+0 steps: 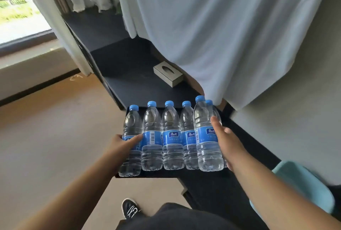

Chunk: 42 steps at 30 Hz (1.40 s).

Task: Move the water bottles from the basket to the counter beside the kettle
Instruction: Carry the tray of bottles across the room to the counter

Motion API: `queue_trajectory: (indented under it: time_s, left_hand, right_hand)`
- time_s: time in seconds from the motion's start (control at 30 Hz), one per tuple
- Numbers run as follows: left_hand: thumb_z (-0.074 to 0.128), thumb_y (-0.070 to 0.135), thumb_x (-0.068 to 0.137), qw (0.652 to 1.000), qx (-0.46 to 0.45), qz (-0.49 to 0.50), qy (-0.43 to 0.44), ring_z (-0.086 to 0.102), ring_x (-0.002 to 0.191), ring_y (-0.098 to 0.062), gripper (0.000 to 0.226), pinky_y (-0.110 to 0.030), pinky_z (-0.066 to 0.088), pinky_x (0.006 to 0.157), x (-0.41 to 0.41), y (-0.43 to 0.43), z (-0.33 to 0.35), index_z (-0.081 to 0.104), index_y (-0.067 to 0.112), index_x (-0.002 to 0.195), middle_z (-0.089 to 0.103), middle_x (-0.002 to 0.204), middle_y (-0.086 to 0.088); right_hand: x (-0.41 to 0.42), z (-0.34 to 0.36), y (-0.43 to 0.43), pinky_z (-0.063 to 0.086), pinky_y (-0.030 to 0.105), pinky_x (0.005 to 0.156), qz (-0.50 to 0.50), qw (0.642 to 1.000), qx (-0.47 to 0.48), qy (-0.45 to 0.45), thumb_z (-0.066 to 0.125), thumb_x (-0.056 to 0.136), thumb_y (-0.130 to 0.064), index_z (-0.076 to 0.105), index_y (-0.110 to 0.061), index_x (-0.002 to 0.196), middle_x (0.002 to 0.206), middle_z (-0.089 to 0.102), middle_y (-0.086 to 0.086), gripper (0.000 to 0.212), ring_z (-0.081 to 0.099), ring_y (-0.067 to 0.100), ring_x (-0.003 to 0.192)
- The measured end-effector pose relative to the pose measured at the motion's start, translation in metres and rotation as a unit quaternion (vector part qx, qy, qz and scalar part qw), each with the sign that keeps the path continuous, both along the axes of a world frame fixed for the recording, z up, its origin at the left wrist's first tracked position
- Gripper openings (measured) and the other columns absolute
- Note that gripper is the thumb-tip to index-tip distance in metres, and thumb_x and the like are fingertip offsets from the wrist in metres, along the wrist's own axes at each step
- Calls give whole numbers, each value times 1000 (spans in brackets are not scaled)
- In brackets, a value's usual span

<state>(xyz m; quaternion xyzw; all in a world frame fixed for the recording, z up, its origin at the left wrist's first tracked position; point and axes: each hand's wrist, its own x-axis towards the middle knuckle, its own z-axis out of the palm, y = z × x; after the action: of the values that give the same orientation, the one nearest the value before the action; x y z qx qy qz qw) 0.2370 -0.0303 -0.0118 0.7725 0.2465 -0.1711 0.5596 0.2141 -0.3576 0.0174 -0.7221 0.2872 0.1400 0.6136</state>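
Observation:
Several clear water bottles (171, 137) with blue caps and blue labels stand upright in a row on the near end of a dark counter (140, 89). My left hand (122, 145) wraps the leftmost bottle (131, 141) at its label. My right hand (226, 137) presses against the rightmost front bottle (207, 137), thumb on its front. One more bottle (210, 107) stands half hidden behind that one. No kettle is in view. A light blue basket (302, 185) shows at the lower right, its inside hidden.
A grey tissue box (168, 74) lies on the counter beyond the bottles. A pale sheet (221, 27) hangs over the wall side and drapes onto the counter. Curtains (55, 27) and a window are at the left. The floor and my black shoe (131, 209) lie below.

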Motion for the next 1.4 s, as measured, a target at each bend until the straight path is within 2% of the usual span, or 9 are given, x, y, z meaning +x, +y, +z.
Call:
queue_trajectory:
  time_s: [0.13, 0.23, 0.37, 0.6, 0.83, 0.93, 1.07, 1.23, 1.4]
  left_hand:
    - [85, 45, 80, 1000, -6, 21, -13, 77, 59, -19, 45, -28, 57, 47, 10, 51, 8, 63, 11, 99, 77, 67, 1]
    - [83, 46, 82, 999, -3, 47, -25, 77, 59, -19, 43, -27, 56, 44, 17, 98, 12, 63, 12, 99, 78, 68, -3]
    - [84, 47, 82, 996, 9, 84, -39, 78, 61, -20, 44, -28, 57, 46, 31, 163, 13, 64, 13, 101, 78, 70, -3]
    - [87, 39, 82, 991, 2, 126, -55, 79, 68, -21, 43, -33, 60, 55, 53, 276, 17, 64, 14, 108, 79, 90, -11]
    - [83, 39, 84, 984, 3, 172, -53, 78, 78, -28, 43, -37, 61, 62, 59, 356, 24, 61, 14, 111, 76, 98, -14]
    - [83, 42, 84, 979, 15, 197, -48, 77, 76, -25, 43, -32, 58, 54, 57, 382, 24, 60, 16, 109, 75, 96, -11]
    - [84, 45, 82, 973, 18, 228, -41, 78, 68, -23, 41, -31, 58, 54, 57, 411, 22, 61, 18, 103, 76, 91, -10]
    - [84, 44, 82, 961, 25, 273, -42, 74, 56, -9, 41, -19, 52, 40, 60, 438, 19, 61, 16, 101, 75, 88, -10]
    - [84, 52, 79, 947, 38, 319, -26, 77, 64, -17, 46, -29, 57, 49, 74, 464, 14, 57, 21, 101, 75, 93, -10]
  right_hand:
    - [26, 9, 52, 66, 52, 89, 15, 1000, 11, -13, 63, 44, -107, 61, -20, 130, 113, 79, 7, 122, 81, 26, 96]
    - [49, 12, 98, 66, 52, 89, 36, 999, 17, -15, 64, 62, -99, 60, -19, 132, 113, 79, 8, 107, 81, 27, 96]
    - [82, 17, 164, 64, 53, 93, 64, 998, 18, -22, 62, 68, -94, 58, -17, 135, 115, 77, 9, 102, 79, 27, 99]
    - [140, 21, 276, 67, 53, 86, 110, 993, 32, -31, 65, 80, -85, 61, -18, 128, 109, 80, 10, 83, 82, 27, 91]
    - [178, 22, 368, 64, 57, 91, 163, 985, 41, -31, 64, 79, -87, 64, -13, 129, 115, 79, 13, 89, 80, 32, 99]
    - [190, 25, 399, 62, 57, 96, 199, 979, 30, -32, 61, 64, -96, 66, -11, 126, 115, 78, 14, 105, 79, 34, 103]
    - [207, 22, 435, 62, 58, 95, 217, 975, 50, -18, 65, 65, -94, 64, -11, 128, 117, 78, 15, 104, 78, 35, 105]
    - [238, 17, 474, 62, 62, 95, 259, 964, 63, -16, 69, 41, -102, 68, -7, 123, 114, 79, 18, 126, 79, 38, 103]
    - [280, 17, 512, 61, 64, 94, 299, 950, 86, -11, 71, 57, -89, 67, -2, 125, 111, 80, 21, 111, 79, 40, 101]
